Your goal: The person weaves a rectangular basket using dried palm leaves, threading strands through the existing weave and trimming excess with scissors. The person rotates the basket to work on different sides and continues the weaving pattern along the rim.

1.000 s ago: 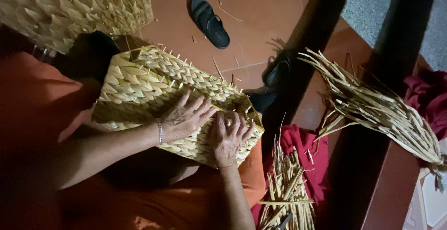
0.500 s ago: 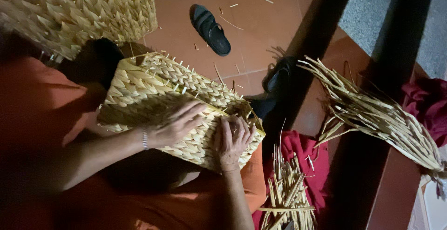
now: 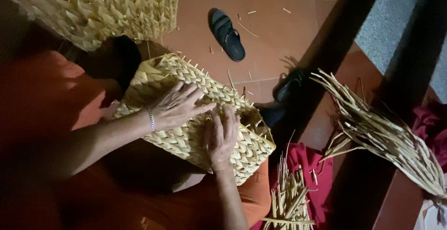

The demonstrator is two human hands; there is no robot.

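Observation:
A woven straw basket (image 3: 167,79) lies on its side across my lap, its open rim toward the right. My left hand (image 3: 179,105), with a thin bracelet at the wrist, rests flat on the basket's upper side, fingers spread toward the rim. Just below it my right hand (image 3: 220,137) presses on the weave near the rim, fingers curled onto the strands. Short strand ends stick out along the basket's far edge.
A larger woven basket (image 3: 100,6) stands at the top left. A dark sandal (image 3: 227,33) lies on the tiled floor, another dark shoe (image 3: 287,86) beside the basket rim. Loose straw bundles lie at right (image 3: 386,134) and bottom centre (image 3: 288,202), on red cloth (image 3: 307,162).
Both hands have slid slightly along the basket toward its rim, with the left hand's fingers stretching out flatter. The basket has barely shifted on my lap.

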